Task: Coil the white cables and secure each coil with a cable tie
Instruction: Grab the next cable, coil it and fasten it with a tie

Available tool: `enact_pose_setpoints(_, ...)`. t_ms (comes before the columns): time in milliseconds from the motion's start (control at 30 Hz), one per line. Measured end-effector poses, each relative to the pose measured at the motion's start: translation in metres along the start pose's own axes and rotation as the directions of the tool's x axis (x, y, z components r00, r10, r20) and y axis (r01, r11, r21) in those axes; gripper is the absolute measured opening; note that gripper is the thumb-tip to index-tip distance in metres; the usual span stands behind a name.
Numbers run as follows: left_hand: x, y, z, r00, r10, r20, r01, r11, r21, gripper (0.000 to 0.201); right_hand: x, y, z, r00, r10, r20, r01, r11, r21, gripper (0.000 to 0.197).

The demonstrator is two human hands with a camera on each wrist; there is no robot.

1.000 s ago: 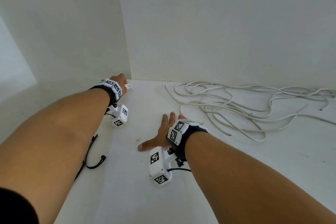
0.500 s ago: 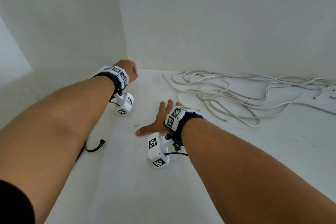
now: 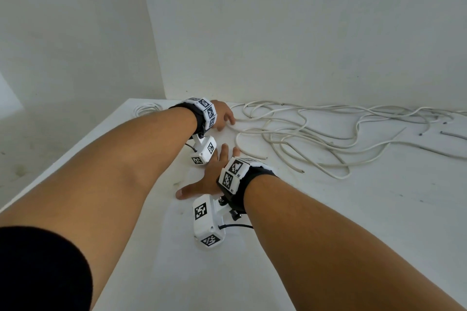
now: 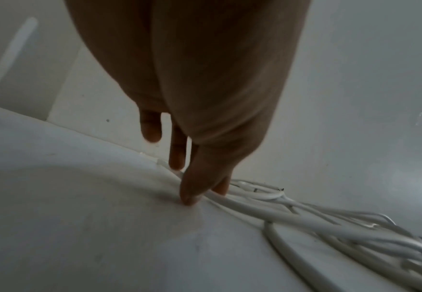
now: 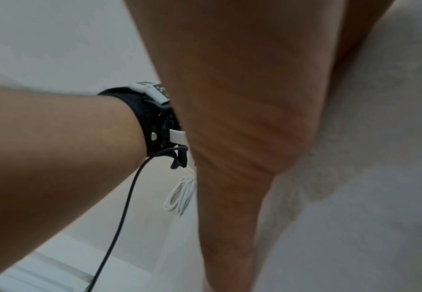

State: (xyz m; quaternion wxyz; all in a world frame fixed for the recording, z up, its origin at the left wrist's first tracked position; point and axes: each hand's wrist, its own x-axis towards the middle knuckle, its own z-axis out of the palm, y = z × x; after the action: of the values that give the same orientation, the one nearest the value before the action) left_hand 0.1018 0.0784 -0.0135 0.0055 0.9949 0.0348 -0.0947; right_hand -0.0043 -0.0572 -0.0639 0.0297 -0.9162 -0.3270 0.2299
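Several loose white cables (image 3: pixel 303 134) lie tangled along the back of the white table (image 3: pixel 328 222). My left hand (image 3: pixel 226 118) reaches the tangle's left end. In the left wrist view the left hand (image 4: pixel 204 194) has its thumb and forefinger on either side of one strand (image 4: pixel 254 209), pinching it against the table, the other fingers straight. My right hand (image 3: pixel 209 177) rests flat on the table nearer to me, fingers spread, holding nothing. A finished white coil (image 3: pixel 146 110) lies in the far left corner, also seen as the coil (image 5: pixel 179 195) past my wrist.
White walls (image 3: pixel 278 33) close the table at the back and left. The table's left edge (image 3: pixel 63 159) drops off beside my left forearm. Cut cable ends (image 3: pixel 444 132) lie at the far right. A black camera cord (image 5: pixel 119 217) hangs from my left wrist.
My left hand left the far left corner, where the coil now lies, and moved right to the loose cables, going from a fist to a pinch. The right hand stayed flat.
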Motion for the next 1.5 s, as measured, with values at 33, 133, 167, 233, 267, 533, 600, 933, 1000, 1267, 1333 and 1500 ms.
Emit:
enact_pose_setpoints(33, 0.0, 0.0, -0.002, 1.0, -0.003, -0.011, 0.003, 1.0, 0.031, 0.036, 0.001, 0.0, 0.0, 1.0, 0.003, -0.005, -0.003, 1.0, 0.002, 0.148)
enact_pose_setpoints(133, -0.008, -0.006, -0.008, 0.994, -0.018, -0.105, 0.023, 0.999, 0.044, 0.022, 0.004, 0.0, 0.003, 1.0, 0.005, -0.028, -0.005, 1.0, -0.008, 0.153)
enact_pose_setpoints(167, -0.012, -0.01, -0.01, 0.989, -0.023, -0.149, 0.027, 0.999, 0.024, 0.02, 0.005, -0.001, 0.003, 1.0, 0.003, -0.03, -0.004, 1.0, -0.019, 0.155)
enact_pose_setpoints(233, -0.023, -0.018, -0.017, 0.971, -0.044, -0.236, 0.045, 0.999, -0.004, 0.02, 0.005, 0.0, 0.002, 1.0, 0.011, -0.018, -0.011, 1.0, -0.018, 0.154)
enact_pose_setpoints(267, -0.029, -0.021, -0.022, 0.961, -0.065, -0.268, 0.065, 0.998, -0.011, 0.019, 0.003, 0.0, 0.001, 1.0, 0.019, -0.015, -0.019, 1.0, -0.01, 0.152)
enact_pose_setpoints(533, -0.094, -0.03, -0.056, 0.865, -0.258, -0.43, 0.059, 0.904, -0.423, 0.023, -0.021, 0.004, -0.014, 0.998, -0.023, -0.066, 0.026, 0.999, 0.046, 0.13)
enact_pose_setpoints(600, -0.111, -0.023, -0.06, 0.834, -0.338, -0.435, 0.002, 0.791, -0.611, 0.025, -0.027, 0.011, -0.019, 0.997, -0.046, -0.056, 0.049, 0.997, 0.057, 0.113)
enact_pose_setpoints(933, -0.164, 0.057, -0.045, 0.893, -0.231, -0.385, -0.378, 0.075, -0.923, 0.023, -0.129, 0.068, -0.065, 0.447, -0.143, -0.883, 0.58, 0.798, 0.164, 0.01)
enact_pose_setpoints(1000, -0.17, 0.077, -0.04, 0.921, -0.154, -0.358, -0.37, -0.057, -0.927, 0.026, -0.141, 0.085, -0.076, 0.195, -0.088, -0.977, 0.596, 0.801, 0.047, 0.016)
enact_pose_setpoints(1267, -0.186, 0.15, -0.016, 0.942, 0.121, -0.314, -0.289, -0.184, -0.939, 0.028, -0.152, 0.142, -0.088, 0.431, -0.145, -0.891, 0.392, 0.919, 0.04, 0.043)
enact_pose_setpoints(1333, -0.187, 0.16, -0.013, 0.945, 0.136, -0.298, -0.256, -0.263, -0.93, 0.032, -0.152, 0.154, -0.084, 0.437, -0.109, -0.893, 0.408, 0.909, 0.089, 0.026)
enact_pose_setpoints(1500, -0.193, 0.182, -0.011, 0.93, 0.245, -0.275, -0.141, -0.453, -0.88, 0.033, -0.148, 0.171, -0.069, 0.49, 0.001, -0.871, 0.58, 0.746, 0.328, 0.02)
